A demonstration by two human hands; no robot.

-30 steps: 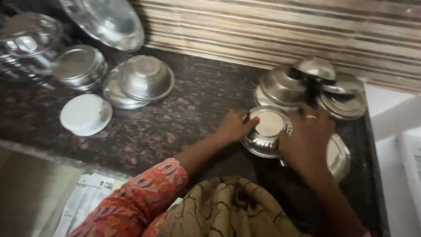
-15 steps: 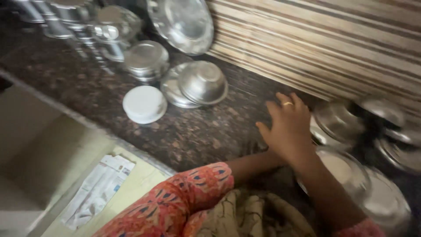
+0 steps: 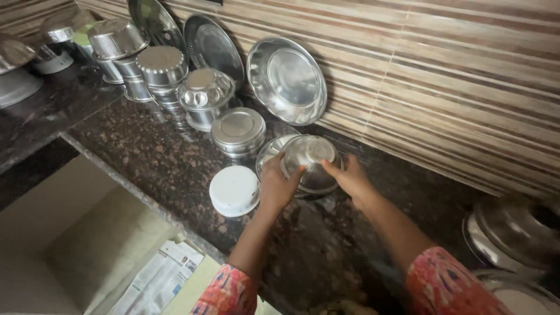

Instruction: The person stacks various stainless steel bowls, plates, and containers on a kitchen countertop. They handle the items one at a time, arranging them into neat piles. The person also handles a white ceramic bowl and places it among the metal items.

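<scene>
- I see both hands on the upturned steel bowl (image 3: 309,160), which sits on a steel plate (image 3: 269,153) on the dark stone desk (image 3: 146,151).
- Left hand (image 3: 279,185): fingers curl around the near rim.
- Right hand (image 3: 353,179): fingers seem to pinch the far rim, steadying it.
- A white lid (image 3: 234,190) lies just beside my left hand.

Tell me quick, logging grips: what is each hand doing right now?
Left hand: grip closed on the upturned steel bowl, on its left side.
Right hand: grip closed on the same bowl, on its right side.
</scene>
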